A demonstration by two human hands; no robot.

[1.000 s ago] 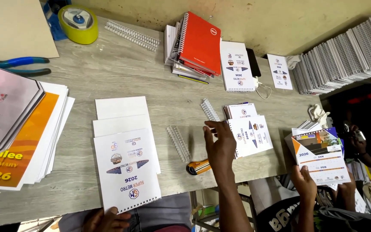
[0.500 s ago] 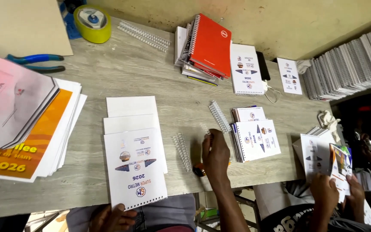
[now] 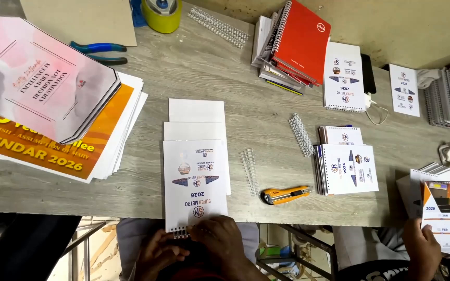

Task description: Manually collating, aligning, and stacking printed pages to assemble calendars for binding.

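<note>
White booklet: a spiral-bound calendar booklet [image 3: 196, 184] lies at the near table edge, its wire spine toward the person, topmost of a small overlapping stack of white sheets [image 3: 196, 112].
Left hand: the left hand [image 3: 158, 255] pinches the wire coil at the booklet's near edge.
Right hand: the right hand [image 3: 221, 240] rests its fingers on the same bound edge, pressing the coil; no closed grasp can be seen.
Loose parts: a clear plastic comb strip [image 3: 249, 170] and an orange utility knife [image 3: 284, 194] lie just right of the booklet.
Co-worker: another person's hand [image 3: 422, 248] holds a printed calendar pad [image 3: 445, 214] at far right.
Finished piles: bound booklets [image 3: 346, 166] beside a wire coil [image 3: 301, 135].
Left pile: orange calendar sheets [image 3: 53, 151] under a pink print [image 3: 37, 78].
Far edge: red notebook [image 3: 300, 39], blue-handled pliers [image 3: 99, 52], yellow tape dispenser [image 3: 161, 13].
Surface: grey wood-grain table [image 3: 131, 78].
</note>
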